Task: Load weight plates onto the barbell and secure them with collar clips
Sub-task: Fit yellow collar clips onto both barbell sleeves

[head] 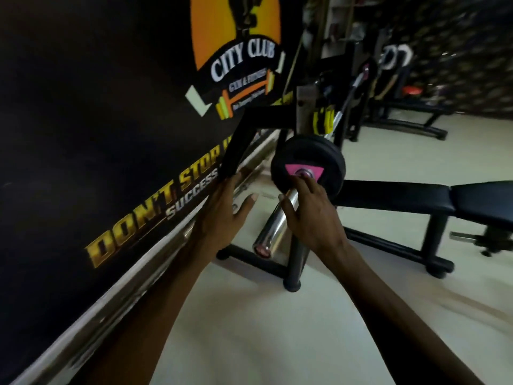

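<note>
A black weight plate [308, 154] with a pink triangle label sits on the chrome barbell sleeve [273, 226], which points toward me. A second black plate seems to sit right behind it. My right hand [308, 215] rests over the sleeve just in front of the plate, fingers curled near the hub; whether it holds a clip is hidden. My left hand [226, 209] hovers open to the left of the sleeve, fingers spread, touching nothing. The bar's far end [358, 81] runs up and away across the rack.
A black wall banner [111, 120] with a chrome rail [155, 262] runs along the left. The black bench [416, 195] and its rack feet [294, 276] stand on the pale floor. More benches and machines [402, 107] fill the back right.
</note>
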A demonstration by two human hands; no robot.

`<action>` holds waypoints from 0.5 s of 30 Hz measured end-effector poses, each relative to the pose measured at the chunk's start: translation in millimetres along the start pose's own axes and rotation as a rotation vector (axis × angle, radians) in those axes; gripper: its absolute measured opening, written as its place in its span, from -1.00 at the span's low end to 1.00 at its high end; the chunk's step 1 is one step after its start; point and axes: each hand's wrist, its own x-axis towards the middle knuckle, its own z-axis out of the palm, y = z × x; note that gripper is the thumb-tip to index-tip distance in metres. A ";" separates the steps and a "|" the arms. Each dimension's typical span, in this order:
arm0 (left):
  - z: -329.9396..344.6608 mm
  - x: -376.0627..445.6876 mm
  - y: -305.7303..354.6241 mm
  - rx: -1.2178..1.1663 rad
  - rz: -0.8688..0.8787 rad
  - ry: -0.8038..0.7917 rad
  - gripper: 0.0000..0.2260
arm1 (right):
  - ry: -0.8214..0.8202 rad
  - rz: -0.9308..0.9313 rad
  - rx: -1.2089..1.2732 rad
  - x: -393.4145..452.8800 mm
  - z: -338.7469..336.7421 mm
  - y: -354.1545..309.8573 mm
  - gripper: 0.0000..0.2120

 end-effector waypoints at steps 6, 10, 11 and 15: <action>35.7 91.5 -3.2 -0.074 0.175 -0.088 -0.45 | 0.100 0.107 0.014 54.0 -1.7 32.7 -0.53; 59.1 153.7 9.6 -0.154 0.234 -0.162 -0.47 | 0.219 0.185 0.123 111.0 -9.6 67.9 -0.62; 64.1 167.0 13.7 -0.144 0.250 -0.176 -0.46 | 0.254 0.213 0.153 126.8 -12.5 76.6 -0.63; 79.1 217.2 25.1 -0.054 0.311 -0.159 -0.43 | 0.323 0.316 0.215 192.9 -22.2 108.9 -0.69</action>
